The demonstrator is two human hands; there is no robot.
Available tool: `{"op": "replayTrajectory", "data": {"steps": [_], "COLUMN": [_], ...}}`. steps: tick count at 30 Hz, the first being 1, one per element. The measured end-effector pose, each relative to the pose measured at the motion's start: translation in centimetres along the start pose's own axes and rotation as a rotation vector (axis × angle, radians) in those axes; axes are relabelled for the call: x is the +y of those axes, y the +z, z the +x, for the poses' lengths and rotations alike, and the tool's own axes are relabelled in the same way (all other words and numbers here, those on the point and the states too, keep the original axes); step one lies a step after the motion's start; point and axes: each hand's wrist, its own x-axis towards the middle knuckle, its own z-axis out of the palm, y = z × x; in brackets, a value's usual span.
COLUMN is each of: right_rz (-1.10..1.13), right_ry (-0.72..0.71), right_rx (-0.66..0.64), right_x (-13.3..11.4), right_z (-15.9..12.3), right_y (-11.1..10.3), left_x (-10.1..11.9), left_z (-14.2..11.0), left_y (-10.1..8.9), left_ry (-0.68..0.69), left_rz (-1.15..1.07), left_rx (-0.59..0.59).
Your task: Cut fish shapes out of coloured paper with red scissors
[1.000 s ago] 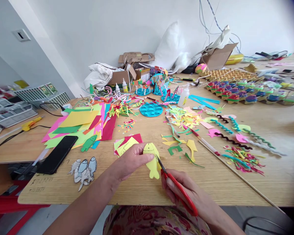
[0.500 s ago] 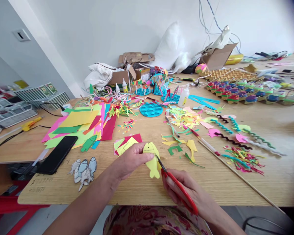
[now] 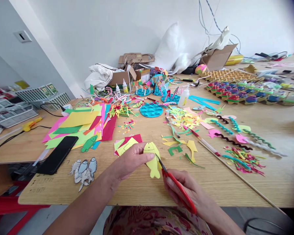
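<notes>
Between the thumb and fingers of my left hand (image 3: 134, 159) is a yellow paper fish (image 3: 152, 166) with a drawn eye and gill line, its tail pointing toward me. My right hand (image 3: 180, 187) grips red-handled scissors (image 3: 183, 192), whose blades meet the fish's right edge near my left thumb. How far the blades are apart is hard to see. Behind my left hand lie small yellow and red paper pieces (image 3: 130, 145), the top one with drawn lines. Green and yellow offcuts (image 3: 175, 149) are scattered just beyond the scissors.
Left of my hands are grey fish cutouts (image 3: 84, 171), a black phone (image 3: 57, 156) and stacked coloured paper (image 3: 75, 122). A long wooden stick (image 3: 240, 174) crosses the right side, near pipe cleaners (image 3: 231, 140). Farther back stand a blue disc (image 3: 151, 110), glue bottles (image 3: 183, 97) and painted egg-carton pieces (image 3: 250, 93).
Both hands keep nearly the same place, with the fish and scissors still held. The scissors' handles have shifted very slightly; otherwise the table looks the same.
</notes>
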Motion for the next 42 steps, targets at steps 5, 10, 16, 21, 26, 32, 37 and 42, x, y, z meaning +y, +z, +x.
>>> {"op": "replayTrajectory", "data": {"steps": [5,10,16,21,26,32,37,42], "right_rz": [-0.002,0.029,0.030,0.030,0.060,0.073,0.121,0.118], "right_ry": [-0.003,0.025,-0.002,-0.030,-0.031,-0.050,-0.027,-0.023], "right_rx": [-0.007,0.003,0.027,0.030,0.049,0.058,0.072,0.083], "right_x": [0.1,-0.2,-0.6,-0.1,0.5,0.4,0.3,0.4], "right_z": [0.1,0.2,0.2,0.3,0.5,0.3,0.2,0.0], "right_y": [0.0,0.2,0.4,0.5,0.6,0.7,0.8,0.9], "left_x": [0.1,-0.1,-0.5,-0.9,-1.1,-1.2,-1.3,-1.5], "left_z": [-0.1,-0.1,-0.1,-0.1,-0.1,-0.1,-0.1,-0.1], "left_y": [-0.1,0.1,0.6,1.0,1.5,2.1,2.4,2.6], "left_ry": [0.015,0.000,0.008,0.000,0.008,0.009,0.016,0.014], "left_rz": [0.071,0.041,-0.073,-0.096,-0.116,-0.157,-0.156,-0.187], "left_rx": [0.022,0.034,0.020,0.035,0.068,0.105,0.131,0.141]}}
